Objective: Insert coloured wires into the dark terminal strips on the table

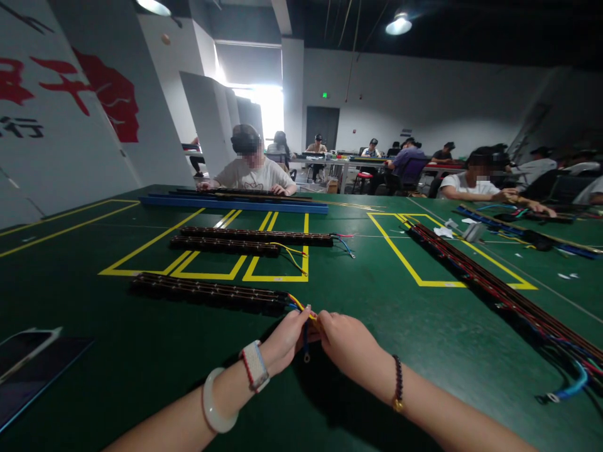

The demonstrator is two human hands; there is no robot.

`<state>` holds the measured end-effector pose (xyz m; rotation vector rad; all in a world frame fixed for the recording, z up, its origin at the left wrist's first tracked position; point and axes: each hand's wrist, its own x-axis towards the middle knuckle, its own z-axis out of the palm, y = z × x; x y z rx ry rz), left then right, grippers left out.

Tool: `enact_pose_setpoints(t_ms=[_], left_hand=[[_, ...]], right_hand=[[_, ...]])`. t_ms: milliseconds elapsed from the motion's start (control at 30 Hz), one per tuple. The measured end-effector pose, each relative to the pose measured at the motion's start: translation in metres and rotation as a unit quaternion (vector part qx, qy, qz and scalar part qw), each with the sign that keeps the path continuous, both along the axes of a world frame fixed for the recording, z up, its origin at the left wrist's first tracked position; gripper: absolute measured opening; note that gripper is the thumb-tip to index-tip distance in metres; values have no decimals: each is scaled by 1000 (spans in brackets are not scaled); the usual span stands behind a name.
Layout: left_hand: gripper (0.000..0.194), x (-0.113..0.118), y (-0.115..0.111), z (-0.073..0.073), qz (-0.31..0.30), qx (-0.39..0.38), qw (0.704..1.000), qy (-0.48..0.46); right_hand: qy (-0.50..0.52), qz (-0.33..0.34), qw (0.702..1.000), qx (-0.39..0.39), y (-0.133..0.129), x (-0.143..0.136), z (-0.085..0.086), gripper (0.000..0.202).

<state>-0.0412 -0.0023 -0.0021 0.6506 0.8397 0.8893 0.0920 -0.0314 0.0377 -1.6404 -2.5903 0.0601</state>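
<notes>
Both my hands meet at the right end of a dark wiring strip [211,294] lying across the green table. My left hand [288,336] pinches the yellow wire [296,301] coming out of that end. Close beside it, my right hand [342,339] has its fingers curled shut on the same yellow wire. A blue wire [306,342] with a ring terminal hangs down between the hands. My fingertips hide part of the wires. Farther back lie a shorter strip [223,246] with yellow wires and a longer strip [257,235] with red and blue wires.
Yellow tape [277,278] marks rectangles on the green table [188,376]. A long wire bundle [480,279] runs along the right. At lower left lies a flat dark device [38,370]. A person [252,166] sits across, behind a blue tray [235,202]; another person [475,179] works at the right.
</notes>
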Motion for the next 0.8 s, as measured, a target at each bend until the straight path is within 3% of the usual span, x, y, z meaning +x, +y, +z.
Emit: enact_pose_setpoints(t_ms=[167, 333, 500, 633, 800], left_hand=[[16, -5, 0, 4, -33, 7, 999, 1], [17, -10, 1, 8, -46, -14, 998, 30], [18, -15, 5, 5, -70, -28, 997, 20], [17, -18, 8, 0, -107, -34, 993, 17], [17, -19, 10, -4, -114, -33, 993, -3]], right_hand=[[7, 9, 1000, 16, 6, 8, 11, 16], [72, 14, 995, 60, 33, 28, 16, 28], [120, 35, 988, 89, 67, 45, -17, 27], [214, 10, 975, 63, 84, 50, -43, 27], [214, -27, 974, 62, 90, 47, -56, 24]])
